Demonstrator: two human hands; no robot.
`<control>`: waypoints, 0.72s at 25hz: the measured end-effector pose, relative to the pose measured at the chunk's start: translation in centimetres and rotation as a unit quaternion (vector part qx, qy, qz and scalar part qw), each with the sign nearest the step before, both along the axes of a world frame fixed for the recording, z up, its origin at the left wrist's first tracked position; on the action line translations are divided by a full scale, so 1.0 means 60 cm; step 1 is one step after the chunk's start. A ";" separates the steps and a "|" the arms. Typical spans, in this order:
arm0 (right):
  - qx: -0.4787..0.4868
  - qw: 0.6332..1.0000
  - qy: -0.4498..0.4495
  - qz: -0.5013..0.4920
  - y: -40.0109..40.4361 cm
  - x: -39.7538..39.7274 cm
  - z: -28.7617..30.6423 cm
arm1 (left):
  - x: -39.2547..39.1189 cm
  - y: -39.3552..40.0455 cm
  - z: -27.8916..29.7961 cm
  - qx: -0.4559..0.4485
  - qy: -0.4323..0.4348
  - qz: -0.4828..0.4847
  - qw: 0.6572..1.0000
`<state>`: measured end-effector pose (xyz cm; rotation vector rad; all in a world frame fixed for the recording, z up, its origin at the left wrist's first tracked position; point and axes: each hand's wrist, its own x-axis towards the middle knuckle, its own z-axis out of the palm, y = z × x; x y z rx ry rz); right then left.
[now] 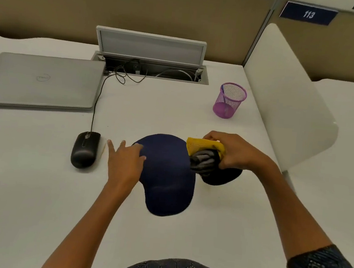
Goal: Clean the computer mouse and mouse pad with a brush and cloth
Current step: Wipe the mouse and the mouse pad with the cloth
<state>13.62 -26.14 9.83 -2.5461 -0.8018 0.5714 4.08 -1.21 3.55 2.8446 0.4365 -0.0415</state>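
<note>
A dark blue mouse pad lies on the white desk, its right edge lifted or folded, showing a black underside. My left hand rests flat on the pad's left edge, fingers spread. My right hand grips a bunched yellow and grey cloth at the pad's right edge. A black wired mouse sits on the desk left of the pad, apart from both hands. No brush is visible.
A closed silver laptop lies at the back left. An open cable hatch with wires sits behind. A purple mesh pen cup stands at the back right, beside a white divider panel.
</note>
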 end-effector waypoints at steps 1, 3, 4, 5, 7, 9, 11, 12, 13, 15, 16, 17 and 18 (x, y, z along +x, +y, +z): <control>-0.001 1.000 0.003 -0.015 0.003 0.006 0.002 | 0.009 -0.009 0.015 -0.106 -0.053 -0.012 0.993; -0.003 0.999 0.021 -0.028 0.008 0.012 0.002 | 0.030 -0.033 0.054 -0.292 -0.131 -0.066 0.945; 0.004 0.999 0.033 -0.031 0.010 0.013 0.002 | 0.041 -0.047 0.070 -0.328 -0.141 -0.108 0.928; 0.017 0.998 0.041 -0.035 0.011 0.014 0.006 | 0.051 -0.061 0.086 -0.345 -0.133 -0.152 0.916; 0.048 0.997 0.045 -0.037 0.009 0.017 0.012 | 0.073 -0.087 0.102 -0.351 -0.079 -0.220 0.907; 0.085 0.995 0.044 -0.039 0.002 0.022 0.016 | 0.095 -0.105 0.102 -0.359 -0.030 -0.244 0.900; 0.175 0.979 0.076 -0.069 -0.016 0.031 0.015 | 0.115 -0.118 0.105 -0.405 -0.029 -0.215 0.888; 0.242 0.959 0.114 -0.092 -0.031 0.034 0.009 | 0.125 -0.122 0.110 -0.440 -0.039 -0.184 0.878; 0.312 0.929 0.165 -0.113 -0.047 0.037 0.003 | 0.134 -0.126 0.116 -0.475 -0.048 -0.148 0.866; 0.405 0.860 0.277 -0.143 -0.076 0.035 -0.010 | 0.151 -0.132 0.130 -0.544 -0.044 -0.080 0.834; 0.425 0.831 0.324 -0.151 -0.086 0.033 -0.017 | 0.159 -0.136 0.135 -0.573 -0.036 -0.058 0.817; 0.438 0.807 0.361 -0.162 -0.096 0.034 -0.025 | 0.167 -0.138 0.136 -0.591 -0.028 -0.048 0.805; 0.445 0.789 0.385 -0.178 -0.102 0.037 -0.027 | 0.175 -0.141 0.137 -0.598 -0.023 -0.048 0.800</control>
